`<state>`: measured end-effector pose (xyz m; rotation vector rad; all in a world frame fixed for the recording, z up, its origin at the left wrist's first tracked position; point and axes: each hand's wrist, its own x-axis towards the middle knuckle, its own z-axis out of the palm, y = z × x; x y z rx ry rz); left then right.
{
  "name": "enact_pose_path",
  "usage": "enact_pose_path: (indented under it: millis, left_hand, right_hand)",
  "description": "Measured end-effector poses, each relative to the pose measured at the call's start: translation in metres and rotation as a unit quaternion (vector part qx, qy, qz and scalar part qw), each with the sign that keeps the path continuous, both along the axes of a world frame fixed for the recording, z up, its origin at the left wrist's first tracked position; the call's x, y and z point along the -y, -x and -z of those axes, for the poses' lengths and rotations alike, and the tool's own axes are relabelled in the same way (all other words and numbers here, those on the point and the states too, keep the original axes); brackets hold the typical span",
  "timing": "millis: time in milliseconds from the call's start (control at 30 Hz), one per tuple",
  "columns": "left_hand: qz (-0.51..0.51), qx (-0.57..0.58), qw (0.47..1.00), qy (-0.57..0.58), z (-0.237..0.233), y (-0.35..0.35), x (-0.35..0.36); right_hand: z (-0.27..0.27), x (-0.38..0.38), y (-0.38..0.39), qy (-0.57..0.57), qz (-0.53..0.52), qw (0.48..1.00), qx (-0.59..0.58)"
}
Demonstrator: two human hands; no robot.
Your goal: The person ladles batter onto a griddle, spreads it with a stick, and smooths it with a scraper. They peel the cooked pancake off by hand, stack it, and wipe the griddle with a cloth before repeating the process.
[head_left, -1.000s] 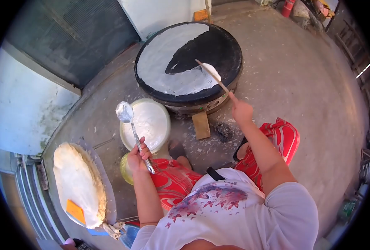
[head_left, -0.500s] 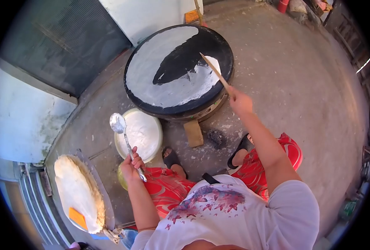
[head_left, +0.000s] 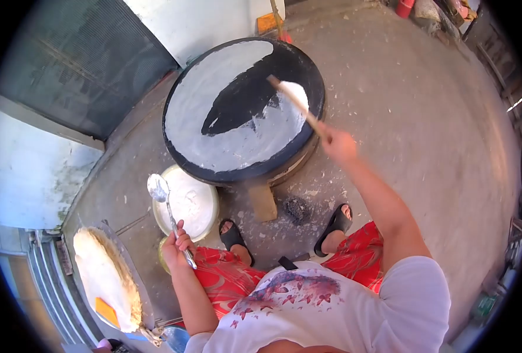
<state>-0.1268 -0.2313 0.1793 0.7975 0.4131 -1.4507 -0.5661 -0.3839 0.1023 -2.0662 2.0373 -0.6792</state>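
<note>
My left hand [head_left: 178,248] is closed around the handle of a metal ladle [head_left: 170,213], whose batter-coated bowl is over the edge of a tub of white batter [head_left: 193,203]. In my right hand [head_left: 337,143] is a flat wooden stick [head_left: 299,105], slanting over the right side of a large round black griddle [head_left: 243,88]. White batter [head_left: 237,147] covers the griddle's left and lower parts in a thin layer. A thicker white patch lies beside the stick. Dark bare surface shows from the middle to the upper right.
A stack of thin flatbreads [head_left: 105,273] with an orange scraper [head_left: 107,312] on it stands at lower left. A brown block [head_left: 263,204] and a dark scrubber [head_left: 297,209] are by the griddle's base. Behind the griddle is a white wall [head_left: 196,23].
The stick has shifted a little up and left along the griddle's right side, with the white patch beside it now narrower. The whole view has shifted slightly.
</note>
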Motion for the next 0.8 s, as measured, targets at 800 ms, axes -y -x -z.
enact_pose_path:
  millis: [800]
  left_hand:
    - [-0.041,0.008,0.997,-0.064,0.003,0.023,0.031]
  right_hand:
    - [-0.009,0.149,0.065,-0.023,-0.048,0.998,-0.031]
